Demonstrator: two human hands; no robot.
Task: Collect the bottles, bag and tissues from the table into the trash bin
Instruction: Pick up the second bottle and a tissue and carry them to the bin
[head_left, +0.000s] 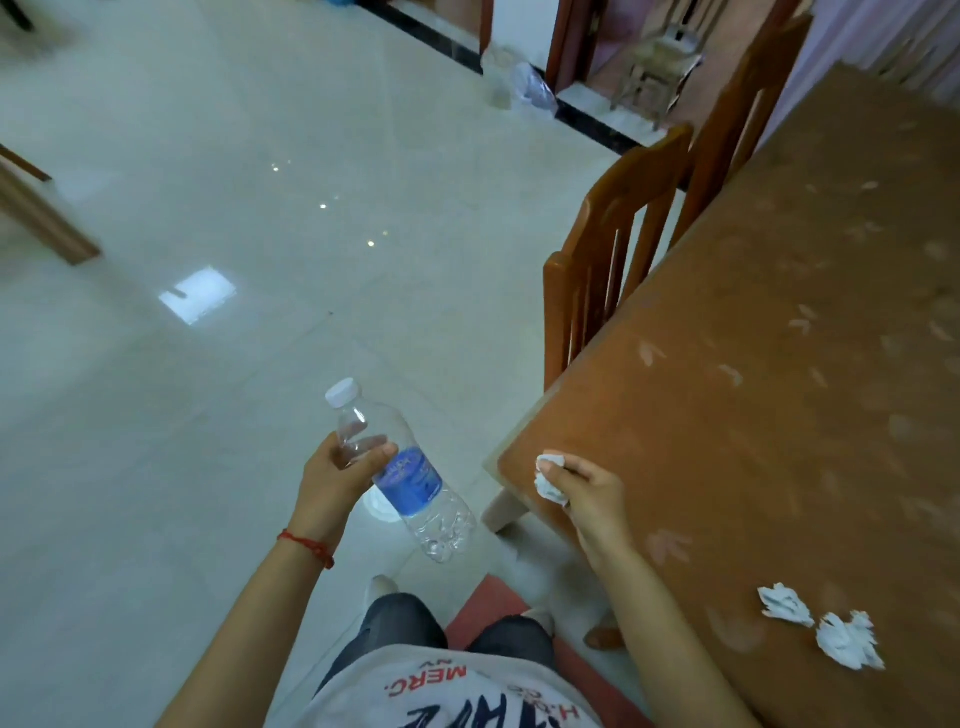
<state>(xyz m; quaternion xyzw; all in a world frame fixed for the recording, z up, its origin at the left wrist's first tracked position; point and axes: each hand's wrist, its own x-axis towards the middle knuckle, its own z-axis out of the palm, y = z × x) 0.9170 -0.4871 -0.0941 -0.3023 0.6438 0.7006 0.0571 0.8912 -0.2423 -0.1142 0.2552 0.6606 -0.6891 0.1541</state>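
Nearest the camera, two crumpled white tissues (821, 626) lie close together on the brown patterned bench (779, 364), near its close edge at the lower right. Left of them, the person's grey printed shirt (447, 696) and dark trousers (400, 618) fill the bottom of the view.

The left hand (337, 478), with a red thread bracelet (306, 545) at the wrist, has its grip clamped around the upper body of a clear plastic water bottle with a blue label and white cap (410, 478). The bottle is tilted, cap up and away, held in the air over the pale tiled floor (260, 208), off the bench. The right hand (582, 488) has its grip pinched together on a small crumpled white tissue (548, 480), held at the bench's near corner.

Beyond the hands, two orange-brown wooden chairs with slatted backs (613, 249) stand along the bench's left side. Far off, by a dark-trimmed doorway, stands a blurred pale bin with a plastic liner (530, 85).
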